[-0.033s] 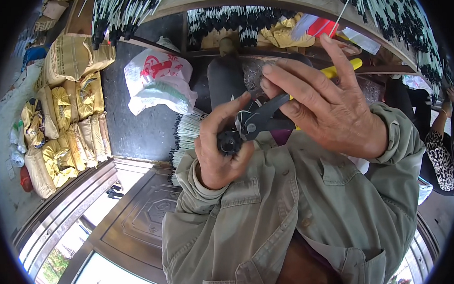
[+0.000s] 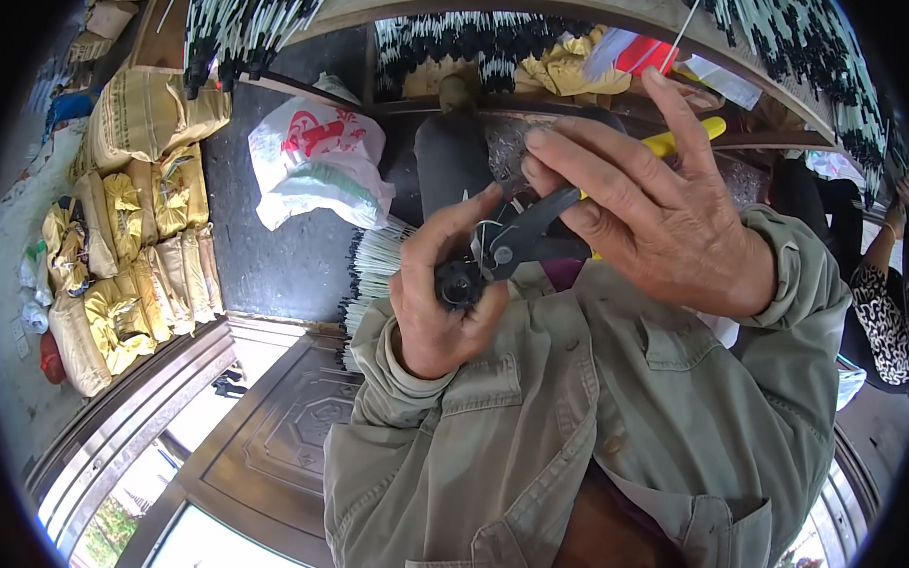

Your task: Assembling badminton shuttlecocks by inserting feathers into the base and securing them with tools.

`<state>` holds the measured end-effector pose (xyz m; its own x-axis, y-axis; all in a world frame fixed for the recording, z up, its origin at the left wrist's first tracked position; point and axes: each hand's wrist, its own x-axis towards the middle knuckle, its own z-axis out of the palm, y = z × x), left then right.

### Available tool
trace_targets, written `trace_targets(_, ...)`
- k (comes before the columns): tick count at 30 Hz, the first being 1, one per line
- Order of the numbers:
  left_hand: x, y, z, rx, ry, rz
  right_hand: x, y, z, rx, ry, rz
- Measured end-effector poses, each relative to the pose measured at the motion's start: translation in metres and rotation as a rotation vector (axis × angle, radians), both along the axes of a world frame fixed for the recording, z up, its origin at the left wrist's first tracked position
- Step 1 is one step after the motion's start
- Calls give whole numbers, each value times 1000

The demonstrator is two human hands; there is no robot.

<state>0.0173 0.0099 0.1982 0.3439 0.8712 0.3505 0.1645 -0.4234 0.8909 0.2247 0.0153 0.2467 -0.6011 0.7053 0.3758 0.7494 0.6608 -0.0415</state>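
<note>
Bringing a tool to a small part, a worker in an olive-green cloth shirt [image 2: 559, 401] holds both bare hands together in front of the chest. The left hand [image 2: 425, 295] is curled closely around a black, round-ended part, apparently plastic [image 2: 459, 287], with the thumb below and the index finger reaching up beside the tool's head. A thin, pale, curled strand [image 2: 487, 224] shows just above the part; its material is too small to tell. The right hand [image 2: 662, 207] is half unfurled, its fingers long and parted over black-headed metal pliers with yellow grips [image 2: 504, 254]; the palm hides how firmly it has hold of them, and whether its foremost fingertips pinch anything cannot be told.

Careful work here likely calls for a steady left grip, with the part braced in the palm and the fingertips kept out of the bite. The strand is best held taut and set squarely near the pivot before any even squeeze; a twist could nick the part or slip off.

The pliers lie aslant, their long axis running from the left hand up toward the upper right, nose to the left, one yellow handle end jutting out beyond the right hand. The black part turns its round, hollow-looking end toward the camera; its long axis seems to run back into the fist, where its far end is hidden. Pale, slender rods [image 2: 377, 277] stand massed beyond the left forearm.
</note>
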Motion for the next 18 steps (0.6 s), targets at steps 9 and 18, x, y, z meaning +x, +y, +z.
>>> trace_targets(9, 1, 2, 2, 46, 14, 55, 9, 3, 19, -47, -115, 193)
trace_targets(18, 2, 4, -9, 53, -102, 179, -20, -31, -22, -273, 122, -25)
